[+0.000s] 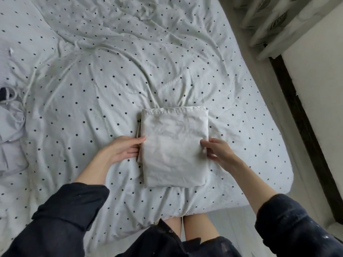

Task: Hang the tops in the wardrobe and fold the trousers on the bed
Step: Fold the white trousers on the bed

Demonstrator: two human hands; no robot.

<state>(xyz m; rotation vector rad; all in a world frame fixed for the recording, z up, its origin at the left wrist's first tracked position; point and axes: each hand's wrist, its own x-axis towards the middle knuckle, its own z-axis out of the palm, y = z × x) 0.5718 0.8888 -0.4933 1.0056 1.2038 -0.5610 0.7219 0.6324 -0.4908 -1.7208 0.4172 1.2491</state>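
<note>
Trousers (174, 147), pale cream and already folded into a compact, nearly square packet, lie on the bed (92, 86) close to its near edge, where the person stands. The left hand (123, 150) rests against the packet's left side with the thumb on top and fingers tucked at the layered edge; the right hand (216, 149) pinches the packet's right edge between thumb and fingers. The folding step looks all but finished, with the hands squaring or steadying the bundle. Next it probably calls for a light press to flatten it, or a lift from both sides without letting layers slip. The cloth looks soft, thin and faintly creased; the dotted bedsheet beneath the packet is rumpled. Left of the packet, more pale clothes (11, 127) lie heaped.
</note>
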